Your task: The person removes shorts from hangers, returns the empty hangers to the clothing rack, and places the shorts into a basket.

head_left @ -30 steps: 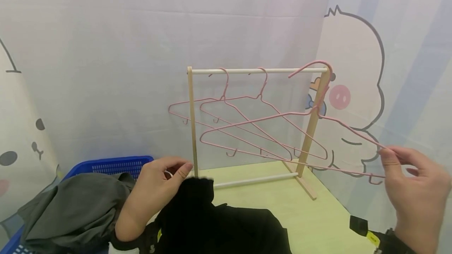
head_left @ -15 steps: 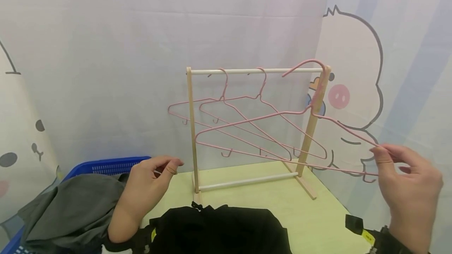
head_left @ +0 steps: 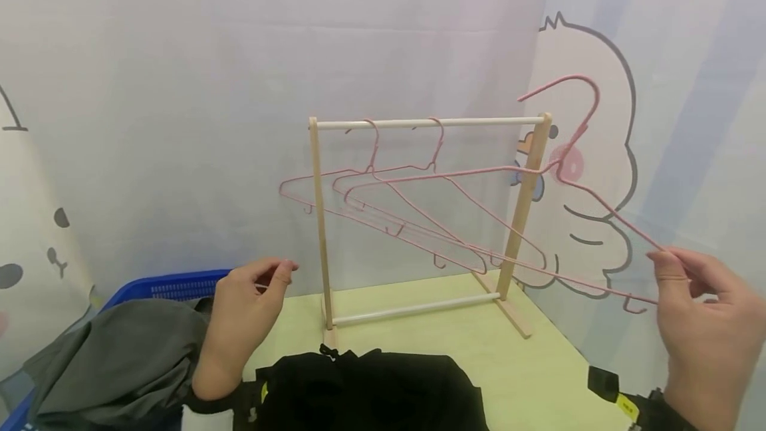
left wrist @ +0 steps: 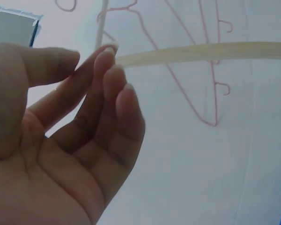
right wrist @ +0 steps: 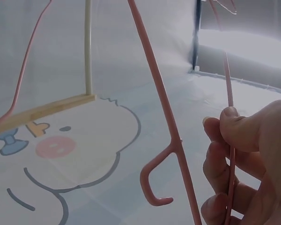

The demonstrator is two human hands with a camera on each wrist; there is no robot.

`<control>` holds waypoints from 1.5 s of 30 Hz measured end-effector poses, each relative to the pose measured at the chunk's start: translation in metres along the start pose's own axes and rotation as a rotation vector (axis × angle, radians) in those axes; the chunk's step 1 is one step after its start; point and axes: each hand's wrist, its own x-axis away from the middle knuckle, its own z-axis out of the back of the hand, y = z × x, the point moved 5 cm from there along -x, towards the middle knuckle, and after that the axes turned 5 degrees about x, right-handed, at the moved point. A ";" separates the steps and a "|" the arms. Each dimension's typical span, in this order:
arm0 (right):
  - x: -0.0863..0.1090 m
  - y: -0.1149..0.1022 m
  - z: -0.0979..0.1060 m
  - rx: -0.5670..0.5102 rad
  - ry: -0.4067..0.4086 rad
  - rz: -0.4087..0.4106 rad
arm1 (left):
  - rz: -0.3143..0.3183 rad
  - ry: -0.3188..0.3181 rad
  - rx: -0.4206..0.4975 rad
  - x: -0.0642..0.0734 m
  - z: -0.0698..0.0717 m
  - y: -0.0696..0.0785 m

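Note:
A pink wire hanger (head_left: 491, 169) is pinched at its right end by my right hand (head_left: 706, 304), thumb against fingers, its hook pointing up and its far end reaching left across the rack. In the right wrist view its bottom bar (right wrist: 161, 93) carries a small hook. My left hand (head_left: 248, 311) is in the air left of the rack, fingers loosely bent; the left wrist view shows nothing between thumb and fingertips (left wrist: 127, 105). Between the hands, at the front, lies a black garment (head_left: 371, 391) with a small cord knot on its upper edge.
A wooden rack (head_left: 517, 218) with a white top rail stands on the pale yellow table (head_left: 538, 378). Two more pink hangers (head_left: 374, 145) hang from it. At left, a blue basket (head_left: 179, 281) holds grey-green cloth (head_left: 120, 358). Printed curtains (head_left: 209, 118) surround the table.
My left hand has let go of the black garment and moved left; the raised part of the cloth has dropped. The hanger in my right hand has tilted, its hook now higher and further right.

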 end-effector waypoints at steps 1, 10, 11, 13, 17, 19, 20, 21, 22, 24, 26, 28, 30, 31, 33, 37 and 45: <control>0.000 0.001 0.003 0.004 0.008 -0.021 | 0.013 0.001 0.006 -0.002 -0.004 -0.002; -0.003 0.025 0.027 0.018 0.111 -0.272 | 0.102 -0.019 0.071 -0.032 -0.047 -0.017; -0.002 0.025 0.030 0.028 0.135 -0.285 | 0.111 -0.020 0.079 -0.036 -0.052 -0.019; -0.004 0.028 0.034 0.036 0.171 -0.304 | 0.136 -0.020 0.091 -0.043 -0.060 -0.022; -0.011 0.035 0.042 0.048 0.190 -0.321 | 0.168 -0.008 0.111 -0.053 -0.070 -0.030; -0.016 0.038 0.047 0.067 0.200 -0.314 | 0.177 -0.005 0.121 -0.057 -0.074 -0.034; -0.018 0.039 0.049 0.077 0.202 -0.318 | 0.175 -0.006 0.123 -0.060 -0.076 -0.036; -0.020 0.038 0.051 0.093 0.203 -0.317 | 0.176 -0.007 0.128 -0.062 -0.079 -0.038; -0.022 0.038 0.052 0.116 0.192 -0.324 | 0.176 -0.012 0.133 -0.064 -0.082 -0.041; -0.029 0.034 0.051 0.176 0.172 -0.313 | 0.172 -0.025 0.147 -0.067 -0.088 -0.044; -0.036 0.028 0.048 0.225 0.170 -0.260 | 0.165 -0.034 0.160 -0.071 -0.094 -0.047; -0.043 0.021 0.042 0.262 0.172 -0.172 | 0.157 -0.040 0.176 -0.073 -0.100 -0.048; -0.050 0.013 0.034 0.278 0.177 -0.069 | 0.154 -0.034 0.189 -0.074 -0.105 -0.049; -0.051 0.010 0.027 0.279 0.163 -0.023 | 0.155 -0.025 0.190 -0.075 -0.105 -0.050; -0.053 0.004 0.011 0.273 0.102 0.041 | 0.156 -0.003 0.190 -0.076 -0.105 -0.052; -0.055 -0.003 -0.025 0.269 -0.001 0.116 | 0.151 0.042 0.181 -0.077 -0.105 -0.055; -0.054 -0.012 -0.079 0.246 -0.072 0.144 | 0.154 0.043 0.191 -0.078 -0.107 -0.053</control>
